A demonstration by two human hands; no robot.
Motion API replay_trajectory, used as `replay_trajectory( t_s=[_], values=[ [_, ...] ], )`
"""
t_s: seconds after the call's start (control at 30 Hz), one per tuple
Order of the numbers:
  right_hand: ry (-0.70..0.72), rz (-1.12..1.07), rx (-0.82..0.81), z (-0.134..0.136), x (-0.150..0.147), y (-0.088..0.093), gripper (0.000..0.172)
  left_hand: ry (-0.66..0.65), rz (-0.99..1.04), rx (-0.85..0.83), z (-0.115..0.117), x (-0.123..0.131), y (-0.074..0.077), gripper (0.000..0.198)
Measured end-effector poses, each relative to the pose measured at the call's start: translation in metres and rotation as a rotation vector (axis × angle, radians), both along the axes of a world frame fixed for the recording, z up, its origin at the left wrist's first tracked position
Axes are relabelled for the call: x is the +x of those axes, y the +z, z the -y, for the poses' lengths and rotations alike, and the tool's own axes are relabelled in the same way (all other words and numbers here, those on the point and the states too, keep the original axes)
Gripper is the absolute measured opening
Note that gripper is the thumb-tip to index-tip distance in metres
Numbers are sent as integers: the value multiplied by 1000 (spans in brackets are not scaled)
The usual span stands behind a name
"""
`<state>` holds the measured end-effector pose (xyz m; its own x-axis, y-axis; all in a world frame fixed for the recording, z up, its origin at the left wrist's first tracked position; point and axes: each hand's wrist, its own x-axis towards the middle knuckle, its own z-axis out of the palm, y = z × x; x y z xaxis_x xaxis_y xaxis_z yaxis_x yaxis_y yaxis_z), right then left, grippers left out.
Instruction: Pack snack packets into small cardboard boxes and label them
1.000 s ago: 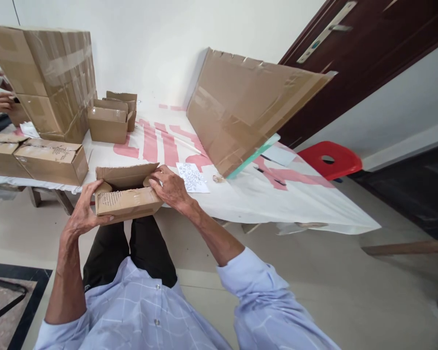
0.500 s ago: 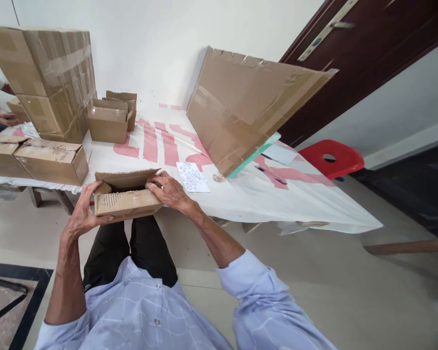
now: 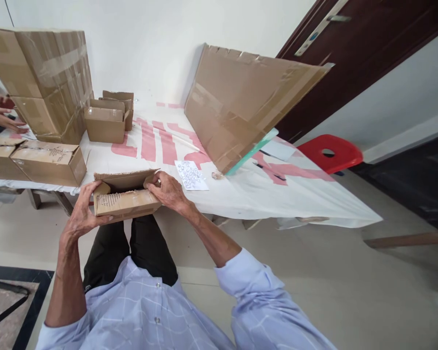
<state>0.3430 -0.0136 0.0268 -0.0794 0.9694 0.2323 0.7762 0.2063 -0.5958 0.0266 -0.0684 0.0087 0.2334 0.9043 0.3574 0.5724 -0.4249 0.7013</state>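
Observation:
A small open cardboard box (image 3: 127,204) is held in front of my body at the table's near edge, its top open and its back wall raised. My left hand (image 3: 83,211) grips its left end, thumb on top and fingers at the lower front. My right hand (image 3: 168,192) holds the right end, fingers bent over the rim by the side flap. The inside of the box is dark, so its contents cannot be made out. Just right of my right hand lies a white paper with small marks (image 3: 191,175).
The cloth-covered table (image 3: 241,201) bears a taped box stack (image 3: 51,87), closed boxes (image 3: 45,158) at left, open boxes (image 3: 105,125) and a large leaning cardboard sheet (image 3: 241,107). Another person's hands (image 3: 3,118) show far left. A red stool (image 3: 330,153) stands right.
The view has shifted slightly. My hands hold the box almost as before, with the right fingers slightly moved at the flap. The other person's hands at far left have moved.

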Motion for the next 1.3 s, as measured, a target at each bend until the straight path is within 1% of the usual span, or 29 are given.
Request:
replay_trajectory(
  t_s=[0.13,0.3,0.5,0.7,0.87,1.03,1.3],
  values=[
    [-81,16,-20,-1,-2,3,24,-9,-19,28,0,3,4,102],
    [-116,-9,-42,-3,-3,4,28,-26,-20,24,2,6,8,100],
    [-82,-20,-47,-6,0,2,19,-16,-35,36,1,8,9,100],
    [-87,13,-44,-7,1,0,14,-15,-24,25,0,8,9,102],
    [-80,22,-23,-7,2,-3,12,-10,-21,24,2,10,10,100],
    [-60,-20,22,-7,4,-9,10,-5,-17,19,3,12,12,102],
    [-56,-49,57,-8,3,-16,10,-4,-20,36,3,12,10,101]
  ],
)
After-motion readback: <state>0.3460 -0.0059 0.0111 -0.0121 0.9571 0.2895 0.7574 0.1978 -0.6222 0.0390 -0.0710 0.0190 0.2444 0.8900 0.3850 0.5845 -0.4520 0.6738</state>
